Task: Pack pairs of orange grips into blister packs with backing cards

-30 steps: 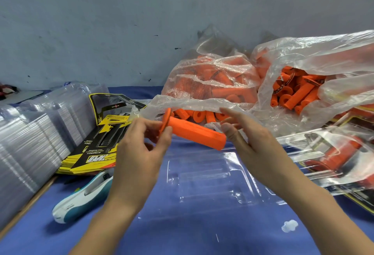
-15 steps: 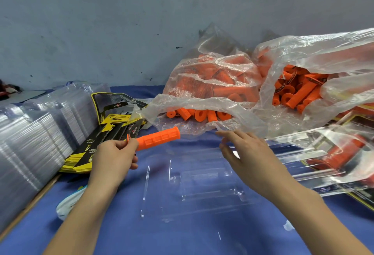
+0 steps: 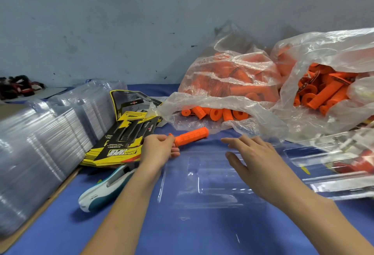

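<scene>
Closest to you, the clear blister tray [image 3: 212, 184] lies empty on the blue worktop [image 3: 66, 230], so this pack has barely started: no grip seated, no card in. Your right hand [image 3: 253, 159] hangs over the tray's far side, fingers spread and holding nothing; can't tell if it touches the plastic. Your left hand [image 3: 159, 150] pinches the flanged end of one orange grip [image 3: 191, 138], which pokes out rightward just past the tray's far edge. A teal-and-white tool [image 3: 105, 188], maybe a stapler, sits left of the tray. The backing cards [image 3: 121, 143] are beyond it, with spare blisters [image 3: 40, 143] stacked far left. Filled packs [image 3: 348, 163] on the right look done, but two bags of grips [image 3: 232, 89] at the back say there's plenty left.
</scene>
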The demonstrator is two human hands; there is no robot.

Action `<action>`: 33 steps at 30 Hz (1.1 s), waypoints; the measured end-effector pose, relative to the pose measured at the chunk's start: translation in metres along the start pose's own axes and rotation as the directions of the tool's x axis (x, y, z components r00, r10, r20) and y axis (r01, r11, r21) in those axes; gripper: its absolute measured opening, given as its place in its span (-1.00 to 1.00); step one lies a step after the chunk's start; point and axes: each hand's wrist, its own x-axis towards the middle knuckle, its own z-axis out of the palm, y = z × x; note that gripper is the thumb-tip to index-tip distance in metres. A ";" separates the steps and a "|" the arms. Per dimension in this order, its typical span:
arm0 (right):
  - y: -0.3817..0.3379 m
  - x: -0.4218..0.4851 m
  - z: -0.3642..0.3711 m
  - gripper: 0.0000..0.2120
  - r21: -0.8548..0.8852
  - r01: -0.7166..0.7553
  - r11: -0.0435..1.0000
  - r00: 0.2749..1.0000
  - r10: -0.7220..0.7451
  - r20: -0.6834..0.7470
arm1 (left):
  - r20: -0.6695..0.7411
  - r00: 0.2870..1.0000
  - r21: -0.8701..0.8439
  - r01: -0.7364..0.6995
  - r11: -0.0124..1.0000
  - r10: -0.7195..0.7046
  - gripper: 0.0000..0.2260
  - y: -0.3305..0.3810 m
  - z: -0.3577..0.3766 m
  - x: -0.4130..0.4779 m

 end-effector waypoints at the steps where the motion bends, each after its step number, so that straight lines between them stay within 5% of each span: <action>1: 0.000 0.000 0.000 -0.58 -0.001 0.003 1.000 1.000 -0.003 0.002 | 0.007 1.000 -0.001 -0.005 1.000 0.005 -0.86 0.002 0.000 0.000; 4: 0.001 0.000 0.002 -0.57 -0.020 0.010 1.000 1.000 -0.010 0.019 | -0.056 0.977 0.229 -0.187 0.955 0.204 -0.79 0.011 -0.012 0.001; 7: 0.001 0.001 0.004 -0.57 -0.025 0.022 0.999 0.999 -0.022 0.026 | -0.045 0.915 0.713 -0.251 0.654 0.401 -0.69 0.012 -0.037 0.000; 9: 0.000 0.002 0.004 -0.56 -0.026 0.029 0.999 0.999 -0.028 0.030 | -0.005 0.953 0.889 -0.135 0.438 0.303 -0.56 0.005 -0.050 -0.001; 11: 0.000 0.002 0.004 -0.56 -0.038 0.035 0.999 0.999 -0.034 0.032 | 0.009 0.981 0.933 -0.077 0.352 0.192 -0.55 -0.003 -0.057 -0.005; 16: -0.001 -0.002 0.006 -0.56 -0.067 0.041 0.997 0.998 -0.038 0.041 | -0.026 0.941 0.916 -0.113 0.384 0.338 -0.74 -0.010 -0.065 -0.011; 21: -0.006 -0.005 0.008 -0.57 -0.085 0.053 0.995 0.998 -0.049 0.049 | -0.118 0.934 0.787 -0.120 0.606 0.337 -0.82 -0.010 -0.079 -0.008; 25: -0.012 -0.005 0.008 -0.57 -0.093 0.072 0.993 0.996 -0.068 0.052 | -0.144 0.910 0.726 -0.170 0.666 0.389 -0.90 -0.010 -0.090 -0.006; 30: -0.015 -0.005 0.007 -0.57 -0.111 0.087 0.990 0.996 -0.082 0.047 | -0.089 0.957 0.641 -0.157 0.752 0.275 -0.80 -0.012 -0.099 0.000; 33: -0.015 -0.006 0.006 -0.57 -0.121 0.091 0.988 0.995 -0.087 0.040 | -0.067 0.968 0.680 -0.133 0.721 0.243 -0.83 -0.013 -0.103 0.003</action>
